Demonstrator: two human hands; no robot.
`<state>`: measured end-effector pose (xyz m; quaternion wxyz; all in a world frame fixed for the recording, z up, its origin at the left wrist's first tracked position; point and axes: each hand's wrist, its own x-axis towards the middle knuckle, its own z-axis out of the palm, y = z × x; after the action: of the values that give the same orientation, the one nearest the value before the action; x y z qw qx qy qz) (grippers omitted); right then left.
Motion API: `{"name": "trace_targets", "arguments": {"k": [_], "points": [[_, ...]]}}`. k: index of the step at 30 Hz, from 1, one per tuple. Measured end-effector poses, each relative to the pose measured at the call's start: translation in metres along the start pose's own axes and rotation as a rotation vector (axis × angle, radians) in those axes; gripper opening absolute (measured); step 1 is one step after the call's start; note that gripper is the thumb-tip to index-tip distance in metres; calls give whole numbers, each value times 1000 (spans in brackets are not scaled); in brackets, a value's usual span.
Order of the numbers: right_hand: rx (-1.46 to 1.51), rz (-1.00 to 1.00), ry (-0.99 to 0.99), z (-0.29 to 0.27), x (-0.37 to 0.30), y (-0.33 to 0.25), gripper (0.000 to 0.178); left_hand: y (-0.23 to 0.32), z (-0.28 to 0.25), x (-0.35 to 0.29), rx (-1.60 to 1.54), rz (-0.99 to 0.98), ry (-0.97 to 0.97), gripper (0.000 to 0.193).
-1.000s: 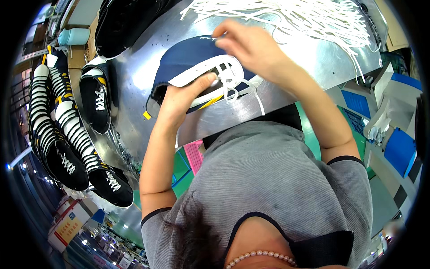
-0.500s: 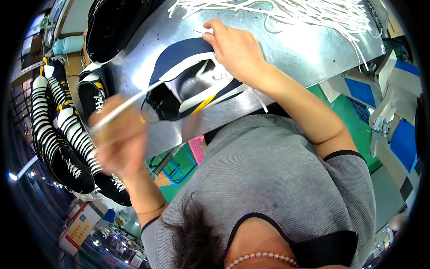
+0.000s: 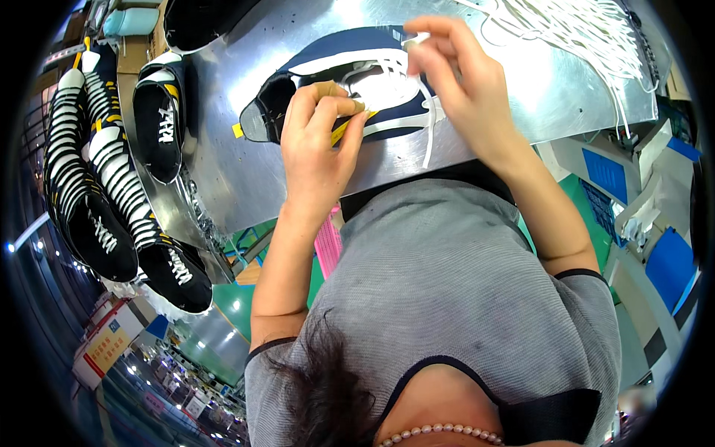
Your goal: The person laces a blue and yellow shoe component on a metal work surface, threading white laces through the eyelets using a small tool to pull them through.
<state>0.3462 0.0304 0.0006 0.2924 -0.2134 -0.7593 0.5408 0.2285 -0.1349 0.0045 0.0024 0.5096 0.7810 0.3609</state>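
A navy and white shoe upper (image 3: 335, 48) with a yellow side stripe lies on the metal table, its heel to the left. White shoelace (image 3: 383, 67) crosses its eyelets, and a loose lace end (image 3: 428, 145) hangs over the near side. My left hand (image 3: 316, 138) pinches at the near eyelet edge; what lies between thumb and fingers is hidden. Beside the toe end, my right hand (image 3: 469, 86) is raised with bent fingers, slightly blurred. A small white bit shows at its fingertips, too unclear to name.
A heap of white laces (image 3: 573, 37) covers the table's far right. At the left hang nested stacks of striped black and white shoe uppers (image 3: 67, 179), with a single laced upper (image 3: 158, 123) next to them. A black upper (image 3: 201, 22) and a light-blue bottle (image 3: 130, 22) stand far left.
My left hand, blurred with a taut lace at the left, has come right to the eyelets. My right hand has shifted right; the thin pointed piece at its fingers no longer shows.
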Motion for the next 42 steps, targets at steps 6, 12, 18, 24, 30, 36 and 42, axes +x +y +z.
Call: {"name": "trace_targets", "arguments": {"k": [6,12,18,24,30,36,42], "points": [[-78,71,-222,6,-46,3,24,2,-1,4,-111,-196,20,26],[-180,135,-282,5,-43,1,25,0,-2,4,-13,-238,-104,29],[-296,154,-307,23,-30,-1,26,-15,11,-7,-25,150,1,18],[-392,171,-431,20,-20,-8,23,-22,16,-18,-27,255,89,30],[-317,118,-430,13,-23,-10,17,-9,10,-10,16,77,25,39],[-350,25,-369,5,-33,-15,16,-3,12,-8,-38,-37,24,39],[-392,108,-346,-6,-41,-20,17,-2,12,-6,-61,-52,18,33]]}}
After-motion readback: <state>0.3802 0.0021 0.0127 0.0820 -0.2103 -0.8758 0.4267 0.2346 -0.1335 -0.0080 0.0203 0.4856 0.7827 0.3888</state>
